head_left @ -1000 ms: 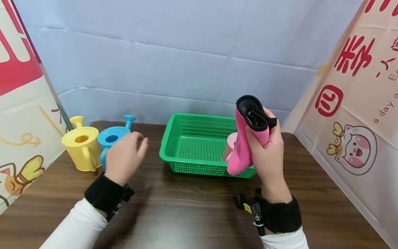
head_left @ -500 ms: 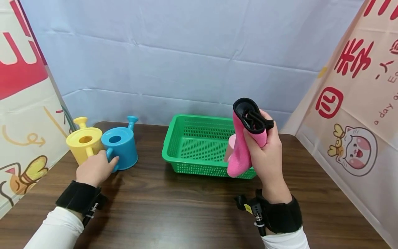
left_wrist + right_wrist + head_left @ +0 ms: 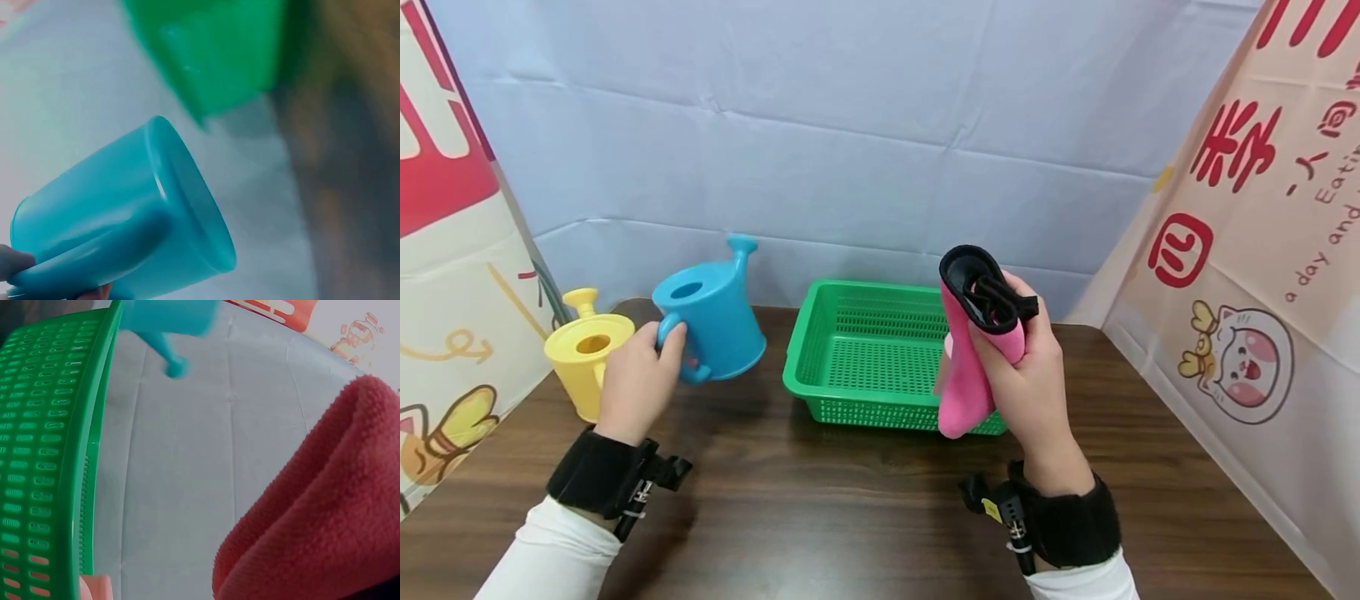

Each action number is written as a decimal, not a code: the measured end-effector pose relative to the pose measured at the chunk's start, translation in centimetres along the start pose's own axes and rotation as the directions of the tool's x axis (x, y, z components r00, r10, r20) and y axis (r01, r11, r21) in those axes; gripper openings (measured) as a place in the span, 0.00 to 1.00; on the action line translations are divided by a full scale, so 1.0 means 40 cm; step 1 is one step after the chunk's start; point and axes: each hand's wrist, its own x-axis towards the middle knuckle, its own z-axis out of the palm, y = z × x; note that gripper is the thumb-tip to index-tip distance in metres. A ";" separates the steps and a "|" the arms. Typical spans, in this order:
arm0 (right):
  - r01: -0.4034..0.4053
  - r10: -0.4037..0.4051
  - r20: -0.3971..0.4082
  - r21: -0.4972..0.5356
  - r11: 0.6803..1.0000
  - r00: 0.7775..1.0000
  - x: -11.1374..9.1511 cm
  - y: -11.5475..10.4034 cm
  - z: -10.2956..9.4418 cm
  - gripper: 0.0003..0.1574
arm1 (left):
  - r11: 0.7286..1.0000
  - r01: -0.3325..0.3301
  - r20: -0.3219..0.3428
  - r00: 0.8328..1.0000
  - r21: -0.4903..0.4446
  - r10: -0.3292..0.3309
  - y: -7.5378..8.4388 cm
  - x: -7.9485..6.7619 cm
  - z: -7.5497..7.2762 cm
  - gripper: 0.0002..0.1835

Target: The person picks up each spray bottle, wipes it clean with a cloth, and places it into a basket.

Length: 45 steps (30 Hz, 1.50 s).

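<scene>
Head view: the left hand [image 3: 638,383] curls round the handle [image 3: 667,327] of the blue can [image 3: 721,325], which hangs tilted, probably because it is held from one side; the yellow can [image 3: 571,358] stands beside. The right hand [image 3: 1036,367] grips the pink pouch [image 3: 966,383], apparently keeping its mouth upward, by the basket [image 3: 865,408].

Left wrist view: the can's base seems unsupported.

Right wrist view: the pouch is near the basket; the grip is unclear.

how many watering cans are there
2 plainly visible: the blue watering can, held tilted by the left hand, and the yellow watering can, left of it on the table. A mostly hidden pink item in the green basket might be another.
</scene>
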 end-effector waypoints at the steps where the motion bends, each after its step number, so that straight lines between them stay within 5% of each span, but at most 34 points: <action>1: 0.009 -0.009 0.004 -0.002 1.000 1.000 0.001 0.002 0.003 0.34 | 0.999 -0.022 -0.023 1.000 -0.040 0.021 0.022 0.003 -0.003 0.25; 5: 0.035 -0.034 0.035 -0.015 0.999 0.999 0.001 0.007 0.014 0.35 | 0.972 -0.101 -0.075 0.993 -0.210 0.087 0.115 0.003 -0.010 0.24; 7: 0.081 -0.080 0.050 -0.013 0.997 0.996 -0.002 0.008 0.022 0.35 | 0.940 -0.122 -0.055 0.992 -0.320 0.110 0.162 -0.003 -0.008 0.24; 9: 0.206 -0.207 0.040 0.014 0.978 0.978 -0.003 0.007 0.035 0.31 | 0.891 -0.124 -0.006 0.991 -0.436 0.135 0.205 -0.013 0.001 0.24; 11: 0.386 -0.387 0.008 0.041 0.922 0.922 -0.002 0.000 0.053 0.29 | 0.844 -0.107 0.064 0.984 -0.526 0.165 0.241 -0.026 0.017 0.24; 13: 0.564 -0.564 -0.020 0.049 0.824 0.825 -0.002 -0.011 0.074 0.30 | 0.800 -0.094 0.132 0.968 -0.592 0.211 0.269 -0.041 0.036 0.23; 15: 0.679 -0.679 -0.012 -0.024 0.734 0.734 -0.003 -0.022 0.094 0.31 | 0.784 -0.089 0.190 0.948 -0.614 0.256 0.290 -0.055 0.053 0.23; 17: 0.717 -0.717 0.047 -0.114 0.688 0.695 -0.018 -0.025 0.111 0.30 | 0.794 -0.082 0.227 0.936 -0.602 0.269 0.298 -0.079 0.067 0.22; 23: 0.689 -0.621 0.298 -0.330 0.646 0.725 -0.054 0.001 0.129 0.39 | 0.839 -0.082 0.260 0.931 -0.537 0.257 0.304 -0.110 0.081 0.15; 27: 0.700 -0.579 0.395 -0.369 0.611 0.713 -0.059 0.026 0.143 0.38 | 0.859 -0.115 0.243 0.933 -0.498 0.265 0.305 -0.114 0.081 0.11; 31: 0.703 -0.601 0.364 -0.370 0.608 0.711 -0.060 0.037 0.151 0.31 | 0.880 -0.129 0.248 0.932 -0.458 0.266 0.309 -0.128 0.082 0.11; 38: 0.686 -0.631 0.272 -0.325 0.651 0.727 -0.061 0.023 0.153 0.30 | 0.905 -0.127 0.301 0.916 -0.406 0.263 0.315 -0.148 0.081 0.10; 45: 0.714 -0.661 0.275 -0.327 0.619 0.698 -0.053 0.004 0.150 0.31 | 0.866 -0.135 0.273 0.916 -0.481 0.294 0.319 -0.135 0.075 0.10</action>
